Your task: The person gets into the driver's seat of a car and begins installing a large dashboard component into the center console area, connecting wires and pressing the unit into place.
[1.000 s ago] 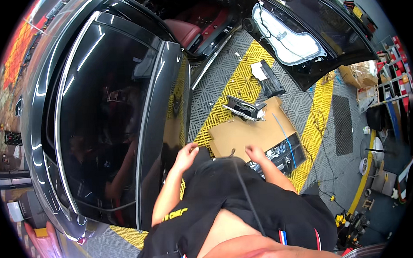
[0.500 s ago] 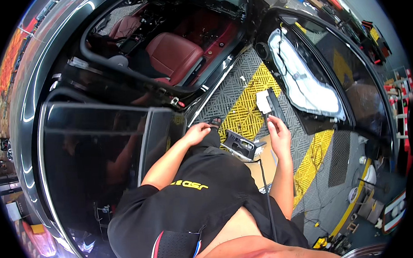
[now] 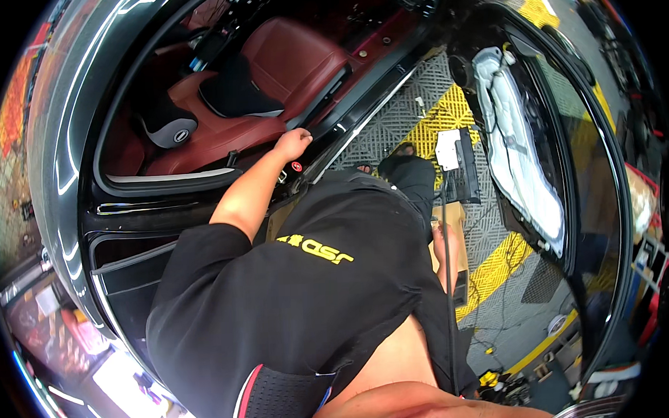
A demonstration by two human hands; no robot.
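My left hand [image 3: 294,145] reaches into the car's front door opening, beside the red leather seat [image 3: 300,57] and above the sill [image 3: 360,111]. Its fingers are curled closed; whatever is in them, if anything, is hidden. Low on my right side, close to my leg, is my right hand [image 3: 446,243]. A black cable [image 3: 449,315] hangs across it and my body covers part of it, so its grip is unclear. A piece of cardboard [image 3: 455,218] lies under this hand. Beyond it lie a white sheet [image 3: 447,150] and a long black part [image 3: 468,167] on the floor.
The opened front door [image 3: 569,179] stands at my right, its silvery inner lining [image 3: 512,140] exposed. Black headrest-like cushions [image 3: 234,91] rest on the red seats. Grey and yellow grid tiles [image 3: 397,111] cover the floor. Loose cables and tools [image 3: 503,384] lie lower right.
I have leaned toward the car, and my left hand has moved up to the door opening. My right hand has dropped nearer my body. The black trim panel seen between my hands is out of sight.
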